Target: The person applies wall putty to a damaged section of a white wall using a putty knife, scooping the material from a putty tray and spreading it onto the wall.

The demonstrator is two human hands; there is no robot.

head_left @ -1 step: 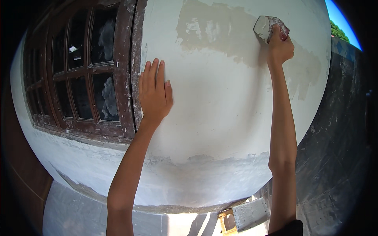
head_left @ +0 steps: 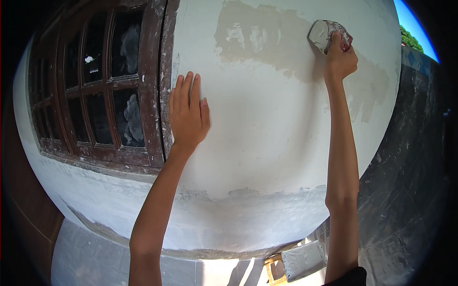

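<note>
High on the right of the pale wall (head_left: 257, 128), my right hand (head_left: 342, 63) is closed round the reddish handle of a putty knife (head_left: 319, 35). Its wide blade, smeared with whitish filler, is held at the wall; I cannot tell whether its edge touches. A damp-looking beige patch of filler (head_left: 291, 29) spreads left of the blade and down to its right. My left hand (head_left: 186, 117) lies flat on the wall beside the window frame, fingers stretched upward, holding nothing.
A brown wooden window (head_left: 150, 90) with dark panes fills the left. Below, near my right forearm, a grey slab or tray coated with paste (head_left: 304, 261) rests by a wooden stool-like piece (head_left: 275, 270) on the tiled floor (head_left: 95, 255). Dark paving (head_left: 396, 190) runs along the right.
</note>
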